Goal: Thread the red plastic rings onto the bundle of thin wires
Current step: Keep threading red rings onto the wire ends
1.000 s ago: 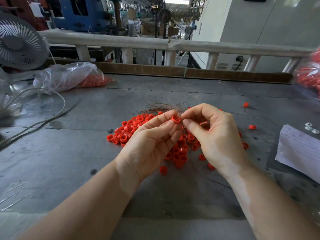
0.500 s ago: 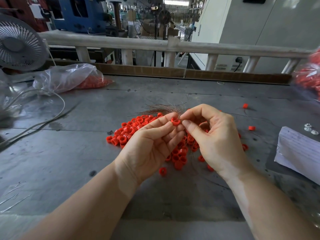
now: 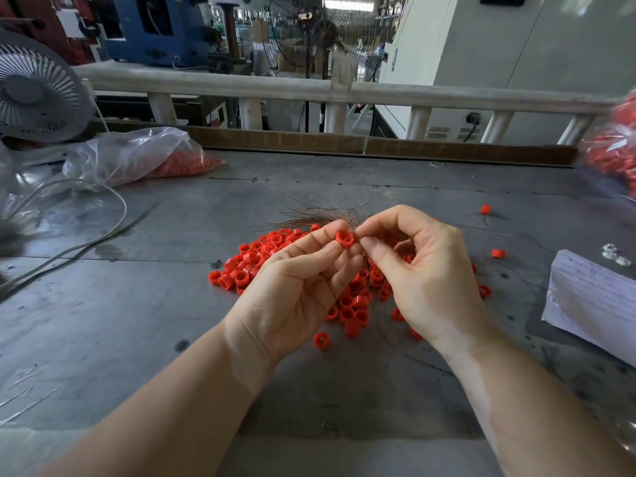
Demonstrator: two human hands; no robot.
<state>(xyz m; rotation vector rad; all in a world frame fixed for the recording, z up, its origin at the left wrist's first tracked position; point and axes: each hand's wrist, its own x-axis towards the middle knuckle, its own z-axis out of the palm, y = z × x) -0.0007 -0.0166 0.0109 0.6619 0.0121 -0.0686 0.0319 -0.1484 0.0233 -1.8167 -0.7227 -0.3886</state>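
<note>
Over the middle of the table: I see both hands raised just above the table [image 3: 137, 304], fingertips meeting.
Left grip: my left hand [image 3: 292, 297] pinches one red ring [image 3: 344, 239] between thumb and forefinger, opening turned toward the right hand.
Right grip: my right hand [image 3: 423, 270] pinches the near end of the wire bundle [image 3: 320, 216], right at the ring's mouth; the far ends fan out toward the far edge.
Done: I cannot tell whether any ring already sits on the wires; the hands hide that stretch.
Left: a large pile of loose rings [image 3: 251, 266] lies under and left of the hands, with strays [image 3: 498, 253] toward the right edge. I judge the task far from finished.
</note>
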